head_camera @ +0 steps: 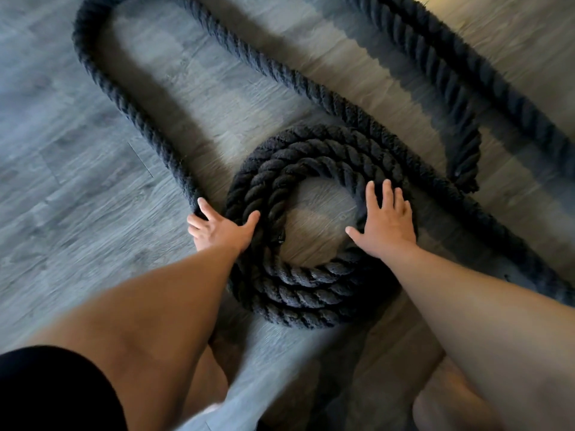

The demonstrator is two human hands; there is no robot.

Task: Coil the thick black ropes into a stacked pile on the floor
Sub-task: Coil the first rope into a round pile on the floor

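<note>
Your coil of thick black twisted rope (298, 293) lies flat on the grey wood-grain plank floor (62, 150) at lower centre of the frame, a few turns wound round a bare middle; your right hand (385, 219) rests on the coil's right side, its grip apart with fingers straight and spread, probably to pin the turns so they do not slide. Your left hand (222, 227) sits at the coil's left edge, its grip closed over the loose run of rope (102, 88), thumb against the coil, likely to draw that run in snug; the run loops away to the upper left. A second thick black rope (466, 73) lies uncoiled at upper right.
</note>
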